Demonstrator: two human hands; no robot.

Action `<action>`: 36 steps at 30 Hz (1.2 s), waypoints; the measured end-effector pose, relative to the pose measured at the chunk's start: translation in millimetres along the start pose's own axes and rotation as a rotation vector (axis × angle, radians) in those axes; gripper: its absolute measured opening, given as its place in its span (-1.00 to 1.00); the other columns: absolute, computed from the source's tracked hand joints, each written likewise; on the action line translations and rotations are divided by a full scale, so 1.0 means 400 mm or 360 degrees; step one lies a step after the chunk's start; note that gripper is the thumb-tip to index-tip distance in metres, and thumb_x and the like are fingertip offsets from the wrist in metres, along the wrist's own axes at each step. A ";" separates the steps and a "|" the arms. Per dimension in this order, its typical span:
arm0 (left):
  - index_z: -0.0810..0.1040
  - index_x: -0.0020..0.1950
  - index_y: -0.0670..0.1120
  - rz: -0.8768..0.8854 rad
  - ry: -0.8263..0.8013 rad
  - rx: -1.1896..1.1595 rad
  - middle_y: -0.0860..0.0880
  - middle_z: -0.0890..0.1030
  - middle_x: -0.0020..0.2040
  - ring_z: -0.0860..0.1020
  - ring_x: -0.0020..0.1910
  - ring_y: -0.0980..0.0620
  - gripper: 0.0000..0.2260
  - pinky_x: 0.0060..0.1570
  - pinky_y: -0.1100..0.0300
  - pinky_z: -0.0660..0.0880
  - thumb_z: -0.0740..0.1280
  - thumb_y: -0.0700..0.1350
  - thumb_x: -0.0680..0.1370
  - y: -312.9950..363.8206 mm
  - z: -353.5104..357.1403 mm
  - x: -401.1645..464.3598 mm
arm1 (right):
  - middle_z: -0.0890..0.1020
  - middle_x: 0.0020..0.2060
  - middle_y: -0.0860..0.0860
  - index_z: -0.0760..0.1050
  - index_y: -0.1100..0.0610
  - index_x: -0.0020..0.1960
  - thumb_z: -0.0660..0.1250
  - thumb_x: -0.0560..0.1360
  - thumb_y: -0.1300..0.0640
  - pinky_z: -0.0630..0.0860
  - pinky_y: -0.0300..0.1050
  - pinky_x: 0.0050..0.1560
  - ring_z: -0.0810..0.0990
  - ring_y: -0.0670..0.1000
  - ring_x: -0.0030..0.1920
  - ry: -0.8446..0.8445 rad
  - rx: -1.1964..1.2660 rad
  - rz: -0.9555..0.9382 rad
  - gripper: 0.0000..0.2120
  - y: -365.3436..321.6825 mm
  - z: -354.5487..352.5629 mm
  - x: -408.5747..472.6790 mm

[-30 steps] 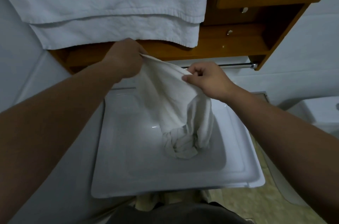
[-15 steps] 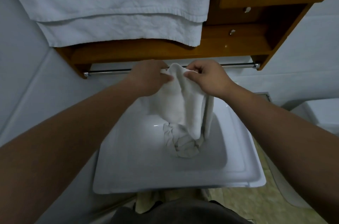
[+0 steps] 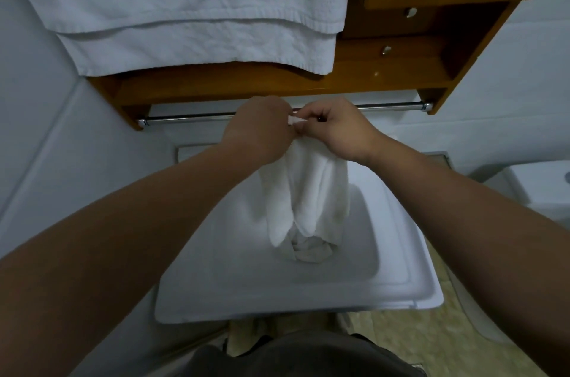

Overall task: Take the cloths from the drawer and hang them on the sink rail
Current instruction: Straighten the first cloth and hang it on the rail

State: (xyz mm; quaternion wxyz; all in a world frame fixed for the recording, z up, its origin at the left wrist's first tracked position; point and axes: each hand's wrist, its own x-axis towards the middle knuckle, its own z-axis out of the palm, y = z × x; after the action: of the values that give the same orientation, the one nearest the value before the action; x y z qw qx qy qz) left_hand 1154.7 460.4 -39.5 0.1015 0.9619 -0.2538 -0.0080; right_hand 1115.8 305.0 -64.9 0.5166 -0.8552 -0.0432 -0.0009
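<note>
Two hands raise one white cloth [image 3: 303, 191] to the sink rail [image 3: 191, 120].
Its top edge is pinched at rail height by the fingers of the left hand [image 3: 259, 130] and right hand [image 3: 334, 126], presumably for draping over; the lower end is left trailing in the sink [image 3: 385, 290], where more cloth lies bunched.

Home bathroom, white basin [image 3: 308, 299], chrome rail [image 3: 191, 120], hanging towels [image 3: 185, 6]

Both forearms are bare to the edge of the frame — no sleeves, watch or rings show on the left hand [image 3: 257, 130] or the right hand [image 3: 336, 130]. Below, a dark grey garment [image 3: 308, 355] covers the body — plain, unmarked.
</note>
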 end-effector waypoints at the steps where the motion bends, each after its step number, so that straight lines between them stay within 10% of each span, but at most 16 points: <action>1: 0.51 -0.13 -0.04 -0.0034 0.0002 0.0056 0.01 0.44 -0.25 0.42 -0.23 0.01 -0.75 -0.27 0.15 0.27 0.27 0.12 0.58 -0.004 0.002 0.002 | 0.62 -0.26 -0.03 0.69 0.08 -0.02 0.41 0.51 0.13 0.53 0.06 -0.03 0.59 0.02 -0.17 0.0006 -0.0018 -0.0010 -0.90 -0.001 0.003 -0.003; 9: 0.46 -0.19 -0.09 -0.0295 0.0004 0.0378 -0.07 0.48 -0.22 0.43 -0.25 -0.05 -0.71 -0.31 0.11 0.33 0.27 0.10 0.58 -0.157 -0.015 0.019 | 0.43 -0.47 -0.16 0.63 0.12 -0.03 0.45 0.49 0.15 0.30 -0.16 -0.28 0.38 -0.13 -0.43 0.0031 0.0021 0.0156 -0.92 0.030 -0.011 -0.040; 22: 0.59 0.03 -0.17 -0.0548 -0.0042 0.0410 -0.21 0.62 0.05 0.57 0.03 -0.22 -0.79 -0.07 0.00 0.52 0.35 -0.04 0.55 -0.306 -0.014 -0.031 | 0.67 -0.15 0.06 0.63 0.16 -0.14 0.41 0.50 0.14 0.52 -0.03 -0.04 0.61 0.04 -0.12 0.0006 -0.0245 0.0405 -0.90 0.072 -0.045 -0.044; 28: 0.27 0.51 0.07 -0.0428 -0.0348 -0.0198 -0.07 0.38 0.46 0.37 0.39 -0.11 -0.22 0.32 0.02 0.35 0.53 0.13 0.37 -0.166 -0.024 -0.045 | 0.52 -0.33 -0.01 0.62 0.09 -0.10 0.41 0.52 0.10 0.39 -0.15 -0.22 0.45 -0.05 -0.31 0.0064 -0.0247 0.0150 -0.93 0.024 -0.002 -0.020; 36: 0.58 0.22 -0.03 -0.0155 -0.0498 -0.0499 -0.04 0.61 0.12 0.54 0.12 -0.03 -0.53 0.06 0.11 0.47 0.47 0.18 0.40 0.000 -0.010 -0.056 | 0.53 -0.34 0.01 0.66 0.10 -0.10 0.46 0.49 0.14 0.45 -0.22 -0.22 0.48 -0.08 -0.31 -0.0027 -0.0123 0.0010 -0.96 -0.025 0.019 -0.010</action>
State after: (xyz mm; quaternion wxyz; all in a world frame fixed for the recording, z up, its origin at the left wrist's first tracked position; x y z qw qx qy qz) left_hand 1135.4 472.2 -36.5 0.2085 0.9325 -0.2155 -0.2013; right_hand 1110.9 315.9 -59.7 0.4829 -0.8745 -0.0448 0.0063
